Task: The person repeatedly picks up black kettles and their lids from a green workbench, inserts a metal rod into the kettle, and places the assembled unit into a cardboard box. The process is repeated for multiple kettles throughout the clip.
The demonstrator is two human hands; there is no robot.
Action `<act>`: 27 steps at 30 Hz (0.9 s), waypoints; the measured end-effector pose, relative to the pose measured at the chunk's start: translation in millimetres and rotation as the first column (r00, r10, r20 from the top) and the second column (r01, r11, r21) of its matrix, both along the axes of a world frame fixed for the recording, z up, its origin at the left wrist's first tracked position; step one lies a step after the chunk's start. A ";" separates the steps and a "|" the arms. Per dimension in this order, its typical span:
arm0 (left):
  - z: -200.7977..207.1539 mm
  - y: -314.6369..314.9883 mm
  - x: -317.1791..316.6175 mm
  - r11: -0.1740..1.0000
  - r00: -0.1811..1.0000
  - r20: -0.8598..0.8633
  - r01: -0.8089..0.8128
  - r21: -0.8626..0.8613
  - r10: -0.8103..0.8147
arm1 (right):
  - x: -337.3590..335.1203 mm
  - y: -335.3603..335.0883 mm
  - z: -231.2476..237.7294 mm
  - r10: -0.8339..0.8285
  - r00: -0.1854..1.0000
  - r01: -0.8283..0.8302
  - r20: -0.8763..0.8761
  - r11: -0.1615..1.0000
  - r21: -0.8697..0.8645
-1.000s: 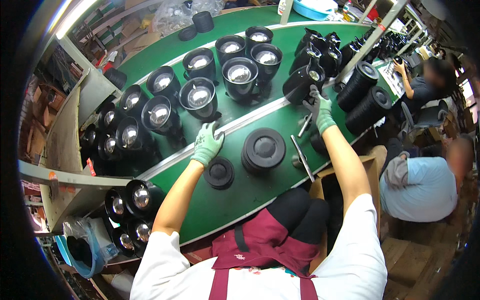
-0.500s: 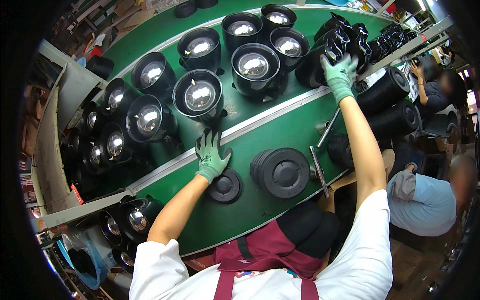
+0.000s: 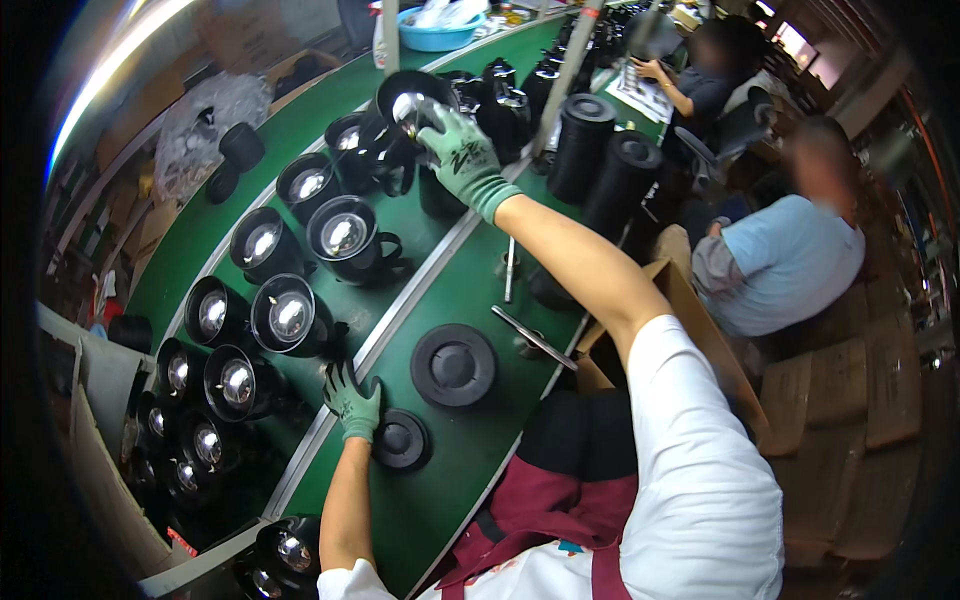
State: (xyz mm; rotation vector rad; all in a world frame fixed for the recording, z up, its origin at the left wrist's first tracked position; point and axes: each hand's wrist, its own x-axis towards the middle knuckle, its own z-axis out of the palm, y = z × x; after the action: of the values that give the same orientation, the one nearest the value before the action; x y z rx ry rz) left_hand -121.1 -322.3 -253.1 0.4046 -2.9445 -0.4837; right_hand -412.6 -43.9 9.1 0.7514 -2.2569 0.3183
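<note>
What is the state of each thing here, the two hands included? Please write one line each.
Right hand: gloved, gripping a black cup by its rim
Left hand: gloved, fingers spread
Other cups: uncovered
Small disc: lying flat
Large disc: lying flat
Cardboard box: open
Blue basin: holding something pale

A long green table (image 3: 470,290) curves across our view, a pale strip (image 3: 418,290) running along it. At our upper left, a tube light (image 3: 108,64) glows white. Upright posts (image 3: 570,80) rise at the table, and a grey panel (image 3: 95,430) stands at its left end. Far off at upper right, we see a bright window (image 3: 792,45). A dark chair (image 3: 700,152) sits beyond the table; brown cartons (image 3: 840,400) lie at our lower right.
</note>
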 end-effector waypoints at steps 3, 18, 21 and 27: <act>-1.3 -11.6 -0.7 0.998 1.000 0.010 0.017 -0.054 -0.016 | 78.4 38.8 64.5 0.157 0.987 -0.162 -0.041 0.949 -0.271; 170.4 96.1 205.9 0.024 0.776 -0.189 0.255 0.967 -0.602 | 440.2 155.8 74.5 0.719 0.467 -0.378 0.514 0.688 -0.619; 155.9 96.7 229.6 -0.431 0.903 -0.130 -0.066 0.900 -0.409 | 466.5 171.4 91.9 0.896 -0.031 0.230 0.442 0.437 -0.870; 172.3 92.7 260.8 -0.139 0.915 -0.006 -0.055 0.989 -0.404 | 490.7 185.5 57.2 0.605 0.458 -0.186 0.651 0.781 -0.596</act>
State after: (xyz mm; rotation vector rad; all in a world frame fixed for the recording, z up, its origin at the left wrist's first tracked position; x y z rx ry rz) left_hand 139.7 -229.6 -80.7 0.0934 -1.9717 -3.0197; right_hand 78.2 141.6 66.3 1.0249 -2.6008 1.7191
